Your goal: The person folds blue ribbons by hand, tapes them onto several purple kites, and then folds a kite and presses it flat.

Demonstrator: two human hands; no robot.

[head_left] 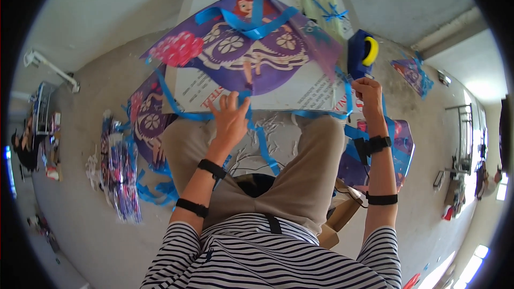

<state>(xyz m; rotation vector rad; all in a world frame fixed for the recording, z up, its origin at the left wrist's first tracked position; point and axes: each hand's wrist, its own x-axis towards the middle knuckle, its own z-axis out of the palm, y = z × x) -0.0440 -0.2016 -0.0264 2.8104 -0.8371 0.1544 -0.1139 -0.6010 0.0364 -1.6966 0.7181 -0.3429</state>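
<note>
A purple kite (235,77) printed with a red-haired figure lies on a pale board (198,91) across my knees. Blue ribbon (257,29) loops over its upper part, and more hangs at the board's near edge. My left hand (230,119) is open, fingers spread, with its fingertips at a blue ribbon end by the kite's lower tip. At the board's right edge, my right hand (368,95) is closed in a pinch beside the blue ribbon there. What its fingers hold is too small to make out. Just beyond it stands a dark blue holder with a yellow curved part (370,51).
Printed kites (150,112) with blue ribbons lie on the floor at the left, near wrapped bundles (120,171). At the right are another printed sheet (399,147) and a cardboard box (340,217). White scraps (273,123) litter the floor between my legs.
</note>
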